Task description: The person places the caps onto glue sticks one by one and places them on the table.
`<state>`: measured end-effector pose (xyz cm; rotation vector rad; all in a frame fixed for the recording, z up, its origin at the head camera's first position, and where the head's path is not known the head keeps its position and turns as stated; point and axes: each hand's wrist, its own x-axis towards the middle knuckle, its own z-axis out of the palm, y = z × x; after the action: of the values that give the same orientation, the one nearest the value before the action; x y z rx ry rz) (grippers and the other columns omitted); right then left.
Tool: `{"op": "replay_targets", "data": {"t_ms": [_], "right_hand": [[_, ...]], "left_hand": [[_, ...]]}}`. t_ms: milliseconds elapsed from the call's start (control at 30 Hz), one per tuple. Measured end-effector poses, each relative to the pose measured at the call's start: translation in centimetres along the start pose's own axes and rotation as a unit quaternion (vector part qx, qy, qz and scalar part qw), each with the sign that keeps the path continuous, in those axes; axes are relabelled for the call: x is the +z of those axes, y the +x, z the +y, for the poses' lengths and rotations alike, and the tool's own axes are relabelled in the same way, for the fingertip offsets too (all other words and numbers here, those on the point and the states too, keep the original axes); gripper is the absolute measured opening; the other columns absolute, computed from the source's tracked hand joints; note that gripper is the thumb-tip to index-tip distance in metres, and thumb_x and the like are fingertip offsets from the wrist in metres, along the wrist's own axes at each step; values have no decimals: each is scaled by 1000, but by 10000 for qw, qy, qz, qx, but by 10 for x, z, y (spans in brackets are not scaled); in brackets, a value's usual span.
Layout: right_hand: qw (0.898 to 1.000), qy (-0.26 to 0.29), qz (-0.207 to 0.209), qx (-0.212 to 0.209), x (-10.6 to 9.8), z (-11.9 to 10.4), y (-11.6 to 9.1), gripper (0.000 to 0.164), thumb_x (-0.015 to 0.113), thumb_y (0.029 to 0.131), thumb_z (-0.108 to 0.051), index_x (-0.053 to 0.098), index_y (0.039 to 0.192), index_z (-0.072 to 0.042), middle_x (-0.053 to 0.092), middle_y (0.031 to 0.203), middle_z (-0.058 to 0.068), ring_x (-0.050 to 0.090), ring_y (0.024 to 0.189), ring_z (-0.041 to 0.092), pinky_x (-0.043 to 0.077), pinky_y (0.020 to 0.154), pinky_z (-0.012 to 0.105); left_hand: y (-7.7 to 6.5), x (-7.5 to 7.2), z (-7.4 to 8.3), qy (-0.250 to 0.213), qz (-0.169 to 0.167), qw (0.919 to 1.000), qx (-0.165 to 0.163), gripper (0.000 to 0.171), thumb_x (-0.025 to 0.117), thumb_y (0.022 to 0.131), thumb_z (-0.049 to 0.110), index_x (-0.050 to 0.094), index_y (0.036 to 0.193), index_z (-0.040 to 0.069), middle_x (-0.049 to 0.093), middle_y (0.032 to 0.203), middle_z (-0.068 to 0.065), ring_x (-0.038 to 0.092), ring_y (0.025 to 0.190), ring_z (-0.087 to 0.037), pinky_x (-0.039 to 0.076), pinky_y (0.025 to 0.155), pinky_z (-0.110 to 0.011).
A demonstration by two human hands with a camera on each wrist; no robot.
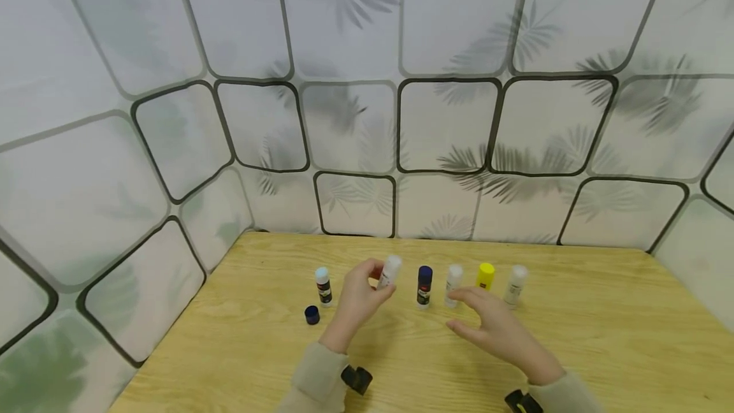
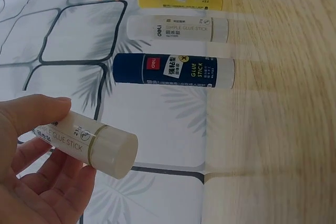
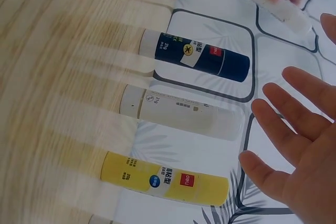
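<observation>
My left hand (image 1: 361, 292) grips a white glue stick (image 2: 73, 140) between thumb and fingers, lifted off the table and tilted. My right hand (image 1: 496, 327) has its fingers spread and holds nothing. In the head view it is nearest to a standing white glue stick (image 1: 453, 280) and a yellow glue stick (image 1: 485, 273), partly covering both. Between the hands a navy glue stick (image 1: 424, 289) stands upright. Another white glue stick (image 1: 515, 285) stands farther right. The right wrist view shows the open right fingers (image 3: 283, 135) apart from the row.
Left of the left hand stands a dark glue stick with a pale blue top (image 1: 323, 287). A loose dark blue cap (image 1: 312, 315) rests in front of it. The wooden table (image 1: 229, 349) meets a patterned cloth wall (image 1: 355, 126) at the back and left.
</observation>
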<state>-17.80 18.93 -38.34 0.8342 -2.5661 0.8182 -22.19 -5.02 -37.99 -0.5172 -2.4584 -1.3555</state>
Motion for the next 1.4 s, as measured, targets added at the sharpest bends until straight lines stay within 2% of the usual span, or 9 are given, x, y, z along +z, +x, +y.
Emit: {"op": "replay_targets", "data": {"t_ms": [200,467,633,933,1167,1400], "right_hand": [[10000,-60,-25,-2,1,0,0,36,68,77,-19,59,108,-3,58,106,6,55,96,21,46,78,39],[9999,-77,-73,-81,2,0,1,35,66,80,-25,58,108,-5,58,106,4,55,95,20,47,77,38],[9999,-68,-119,-100,4,1,1,35,65,81,-26,58,109,-5,58,106,4,55,95,19,47,77,38],[9998,-154,-85,-118,4,2,-1,34,65,81,-27,59,108,-7,57,106,2,55,95,18,47,77,37],[9998,-128,-117,-95,4,3,-1,33,66,80,-23,59,108,-6,57,106,4,55,95,19,47,76,37],[9998,-165,-135,-63,4,4,-1,35,64,81,-28,59,108,-7,57,107,4,55,96,20,46,77,38]], "left_hand": [[7,7,-1,-182,49,9997,-165,24,71,74,7,59,95,6,58,87,-3,54,82,-18,46,61,-25],[16,20,-2,-28,162,9995,-266,22,72,71,6,57,86,7,56,82,-2,53,77,-20,44,66,-30],[17,25,-6,-27,72,9990,-434,24,73,70,4,56,87,5,57,84,-4,55,80,-25,45,68,-33],[19,28,-18,114,-90,9978,-648,25,73,68,2,55,85,5,59,84,-6,54,79,-21,46,68,-35],[20,29,-27,193,-296,9947,-964,26,74,68,2,56,87,4,59,84,-5,54,79,-20,46,70,-36],[19,30,-31,176,-407,9937,-1029,26,73,68,-1,55,87,3,58,84,-6,52,78,-20,45,69,-36]]}}
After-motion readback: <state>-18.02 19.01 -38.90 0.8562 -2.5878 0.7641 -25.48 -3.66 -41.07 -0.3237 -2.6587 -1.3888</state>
